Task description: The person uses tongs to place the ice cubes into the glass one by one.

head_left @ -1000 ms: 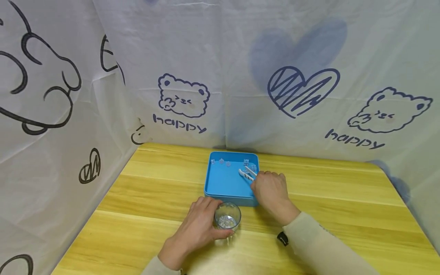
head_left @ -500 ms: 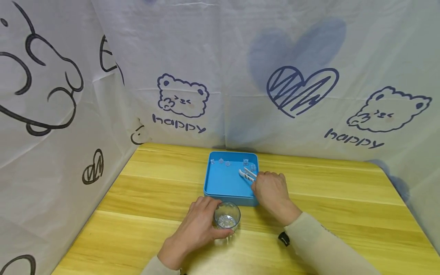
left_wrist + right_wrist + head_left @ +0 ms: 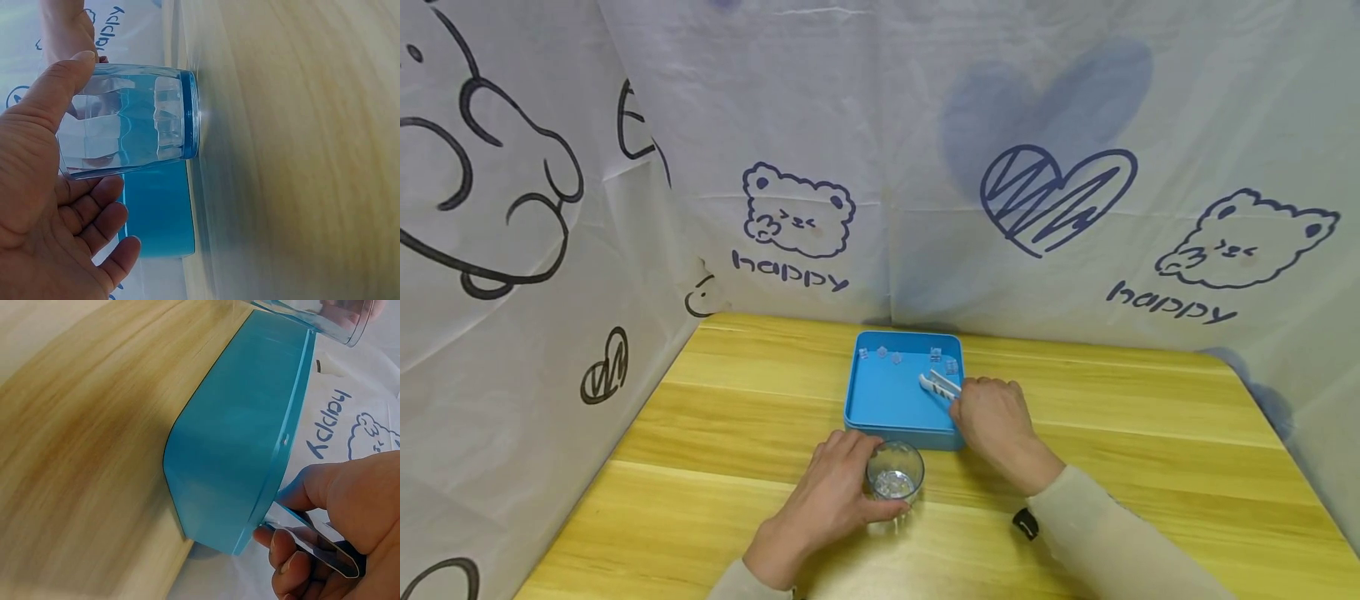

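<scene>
Your left hand [image 3: 831, 487] grips the glass [image 3: 896, 467] (clear pieces [image 3: 894, 484] lie inside) just before the blue box [image 3: 905, 436]. Your right hand [image 3: 996, 421] pinches the white tongs [image 3: 937, 388], tips over the box; beyond them sit at least 5 clear cubes [image 3: 936, 354].

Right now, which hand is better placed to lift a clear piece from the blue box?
Probably the right hand: it holds the white tweezers, their tips at the blue box and close to clear pieces. The left hand grips the glass in front of the box.
</scene>
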Demonstrator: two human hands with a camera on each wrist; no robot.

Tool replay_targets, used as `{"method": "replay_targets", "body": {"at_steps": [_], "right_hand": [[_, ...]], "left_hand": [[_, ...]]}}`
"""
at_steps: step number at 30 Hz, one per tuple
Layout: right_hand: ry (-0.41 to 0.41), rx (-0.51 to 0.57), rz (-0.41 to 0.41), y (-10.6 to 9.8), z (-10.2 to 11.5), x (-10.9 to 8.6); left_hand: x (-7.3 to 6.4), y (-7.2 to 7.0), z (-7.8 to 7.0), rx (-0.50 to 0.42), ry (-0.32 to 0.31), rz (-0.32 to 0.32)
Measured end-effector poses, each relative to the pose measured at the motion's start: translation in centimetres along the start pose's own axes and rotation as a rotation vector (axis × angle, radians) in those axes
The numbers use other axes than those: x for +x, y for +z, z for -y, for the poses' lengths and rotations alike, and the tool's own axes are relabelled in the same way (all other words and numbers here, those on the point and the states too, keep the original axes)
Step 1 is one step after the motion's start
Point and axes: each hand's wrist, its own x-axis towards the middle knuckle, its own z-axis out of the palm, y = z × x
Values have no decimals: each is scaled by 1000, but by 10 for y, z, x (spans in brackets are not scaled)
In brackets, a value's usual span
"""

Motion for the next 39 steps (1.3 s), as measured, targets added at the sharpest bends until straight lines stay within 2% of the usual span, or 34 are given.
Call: {"method": "replay_targets", "body": {"at_steps": [8,15,24,39], "right_hand": [[1,35,7,-4,-1,-4],[-25,68,-36,-5,-2,-7],[-7,100,-7,-8,-6,-11],[-28,175,-64,-17,-12,-21]], "left_hand": [[0,0,0,-11,-9,14],[1,0,0,-32,-19,20],[2,0,-1,-44,-17,17],[2,-1,-1,-41,-20,24]]}}
